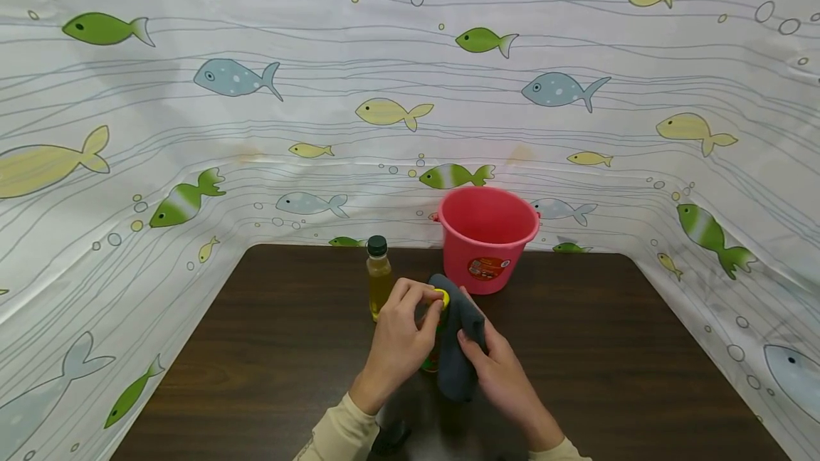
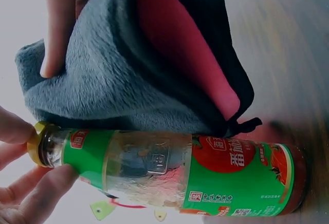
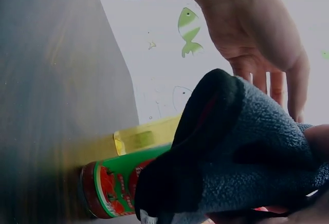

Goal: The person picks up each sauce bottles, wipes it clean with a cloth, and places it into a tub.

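Note:
A glass tomato sauce bottle (image 2: 149,170) with a green label and red tomato pictures stands upright low over the table; whether its base touches the wood I cannot tell. Its yellow cap (image 1: 444,298) is pinched between the thumb and fingers of my left hand (image 1: 400,333). My right hand (image 1: 502,368) grips a folded grey cloth (image 1: 456,358) close against the bottle's right side. Fuzzy on the outside, the cloth has a dark edge and shows pink within its fold (image 2: 180,39). From the head view, the cloth and left hand hide most of the bottle.
Just behind the left hand stands a bottle of yellow liquid (image 1: 379,279) with a dark green cap. A pink bucket (image 1: 458,262) is at the back, right of centre. Fish-printed white sheeting (image 1: 397,55) surrounds the dark wooden table (image 1: 269,361) at the back and sides.

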The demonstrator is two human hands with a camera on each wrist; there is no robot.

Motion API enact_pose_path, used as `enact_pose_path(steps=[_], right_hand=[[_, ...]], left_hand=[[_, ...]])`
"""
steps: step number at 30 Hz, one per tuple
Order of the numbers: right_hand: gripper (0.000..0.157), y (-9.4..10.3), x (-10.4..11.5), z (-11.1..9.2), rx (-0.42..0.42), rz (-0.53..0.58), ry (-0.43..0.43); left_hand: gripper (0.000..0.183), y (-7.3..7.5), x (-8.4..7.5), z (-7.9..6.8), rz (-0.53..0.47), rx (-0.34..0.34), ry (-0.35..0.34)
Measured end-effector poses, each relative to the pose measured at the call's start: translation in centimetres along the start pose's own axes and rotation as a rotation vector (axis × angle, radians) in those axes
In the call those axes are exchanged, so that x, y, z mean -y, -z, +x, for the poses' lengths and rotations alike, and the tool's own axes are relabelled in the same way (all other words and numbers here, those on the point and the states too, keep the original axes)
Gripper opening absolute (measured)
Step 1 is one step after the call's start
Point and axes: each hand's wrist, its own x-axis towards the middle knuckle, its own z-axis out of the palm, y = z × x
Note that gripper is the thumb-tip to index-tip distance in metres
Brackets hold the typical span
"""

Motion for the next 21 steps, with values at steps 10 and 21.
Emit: enact_pose_path(steps=[10,21], right_hand=[[0.07,-1.0,-0.7,0.5,0.048,0.018,0.025],[0.076,-1.8,-1.6,1.6,0.074,0.029,0.014]], left_hand=[[0.008,0.0,0.0,0.0,0.0,-0.006,-0.015],[0.008,-0.1,0.1,0.0,0.017,-0.018,-0.013]])
